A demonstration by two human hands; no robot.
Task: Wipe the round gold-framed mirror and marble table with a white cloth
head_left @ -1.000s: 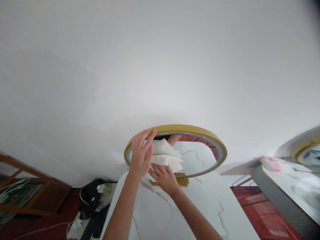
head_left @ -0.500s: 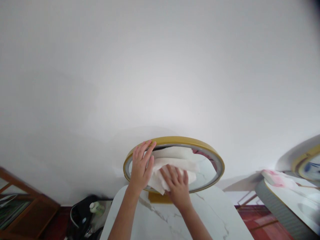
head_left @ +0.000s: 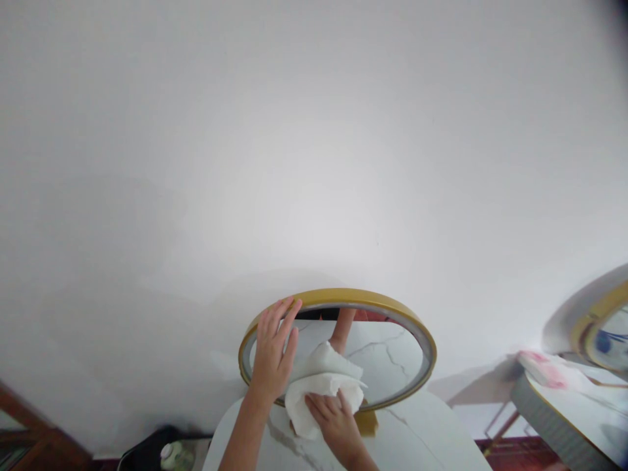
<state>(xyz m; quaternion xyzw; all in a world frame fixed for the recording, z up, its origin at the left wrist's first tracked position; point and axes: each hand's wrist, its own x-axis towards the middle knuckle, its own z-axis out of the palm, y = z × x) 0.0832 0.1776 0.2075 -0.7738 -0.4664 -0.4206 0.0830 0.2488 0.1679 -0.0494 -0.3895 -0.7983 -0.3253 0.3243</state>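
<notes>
At bottom centre, the right hand point(head_left: 338, 426), nearer, grasps white tissue point(head_left: 321, 384) against the lower edge of the mirror point(head_left: 392, 363), which stretches left-to-right beyond; the left hand point(head_left: 275, 356), its grip loose, rests along the upper-left rim.

White marble-look table point(head_left: 432, 435), thin grey veins, rounded far corners, far edge near wall, near part out of frame. Directly on it: gold block-shaped base point(head_left: 367, 422) of the oval-looking, gold-rimmed mirror point(head_left: 392, 356), mirror tilted back, base partly covered. Right side: second table, white top point(head_left: 596, 402), grey ribbed side, cut off by frame; pink-and-white soft packet point(head_left: 549, 370) lying near its far-left corner.
</notes>
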